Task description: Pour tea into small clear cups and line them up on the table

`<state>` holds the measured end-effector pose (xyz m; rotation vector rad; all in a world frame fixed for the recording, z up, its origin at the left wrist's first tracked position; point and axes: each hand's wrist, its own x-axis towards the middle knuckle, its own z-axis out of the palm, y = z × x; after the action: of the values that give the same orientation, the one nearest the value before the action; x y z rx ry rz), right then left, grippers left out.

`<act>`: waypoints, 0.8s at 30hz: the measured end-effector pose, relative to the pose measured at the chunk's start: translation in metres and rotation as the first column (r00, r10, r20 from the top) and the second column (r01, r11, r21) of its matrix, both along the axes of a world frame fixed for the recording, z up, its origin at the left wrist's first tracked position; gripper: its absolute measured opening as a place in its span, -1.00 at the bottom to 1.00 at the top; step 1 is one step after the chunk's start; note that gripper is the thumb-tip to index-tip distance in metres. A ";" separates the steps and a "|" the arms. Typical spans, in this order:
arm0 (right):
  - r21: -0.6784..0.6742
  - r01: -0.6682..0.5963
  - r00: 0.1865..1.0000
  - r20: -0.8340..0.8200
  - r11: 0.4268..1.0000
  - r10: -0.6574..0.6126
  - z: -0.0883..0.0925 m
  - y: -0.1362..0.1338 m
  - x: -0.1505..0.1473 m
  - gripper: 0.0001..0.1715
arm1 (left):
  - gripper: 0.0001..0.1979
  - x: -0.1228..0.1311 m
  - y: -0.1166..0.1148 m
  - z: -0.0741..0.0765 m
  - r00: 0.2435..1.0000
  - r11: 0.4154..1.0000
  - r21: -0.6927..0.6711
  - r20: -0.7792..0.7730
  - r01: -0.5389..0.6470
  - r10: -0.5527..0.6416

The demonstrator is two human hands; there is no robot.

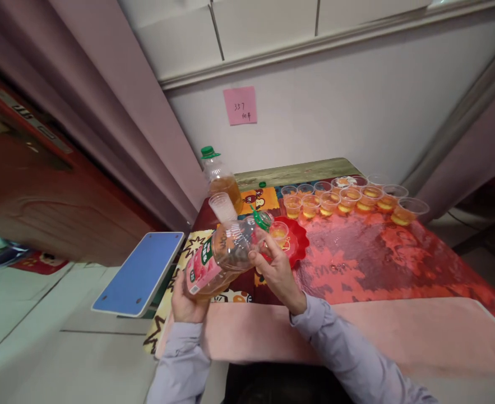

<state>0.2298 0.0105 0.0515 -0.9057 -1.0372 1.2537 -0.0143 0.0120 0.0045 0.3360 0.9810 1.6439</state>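
Observation:
A large clear plastic juice bottle (226, 252) with a pink label is tilted, its green-ringed neck pointing up and to the right. My left hand (189, 300) supports its base from below. My right hand (276, 272) grips it near the neck, fingers closed. Just beyond the neck, a small clear cup (280, 229) with yellow liquid stands on a red scalloped plate (300, 247). A stack of empty clear cups (222, 207) stands behind the tilted bottle. Farther back is a second juice bottle (225, 185), upright, green-capped and holding amber juice.
Several clear cups (350, 197) of yellow liquid stand in rows at the table's back right. A loose green cap (263, 184) lies near the back edge. The table has a patterned red cover (356, 258). A blue-topped stool (140, 275) stands at left, and a white wall rises behind.

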 end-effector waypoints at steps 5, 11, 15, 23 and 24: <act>0.044 -0.004 0.991 0.132 0.999 -0.002 0.020 -0.003 -0.008 -0.30 | -0.44 -0.002 -0.001 -0.019 0.998 0.998 0.063 0.056 0.001 -0.005; 0.082 -0.079 0.996 0.055 0.993 0.075 0.026 -0.009 -0.028 -0.11 | -0.50 -0.007 -0.002 -0.020 0.994 0.998 0.060 0.108 0.022 -0.028; 0.138 -0.148 0.980 0.152 0.979 0.126 0.017 -0.007 -0.015 -0.12 | -0.62 -0.011 0.000 -0.025 0.982 0.998 0.047 0.186 -0.039 0.030; 0.350 0.033 0.537 0.784 0.936 -0.312 -0.019 0.057 0.093 -0.10 | -0.65 -0.016 0.002 -0.031 0.977 0.999 0.045 0.214 -0.017 0.007; 0.324 0.004 0.442 0.848 0.946 -0.292 -0.022 0.064 0.102 -0.06 | -0.64 -0.016 0.002 -0.032 0.977 0.999 0.050 0.214 -0.010 -0.001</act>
<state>0.3314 0.0748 0.0299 -1.4505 -1.8617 0.3462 -0.0303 0.0144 -0.0276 0.1857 0.7791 1.6722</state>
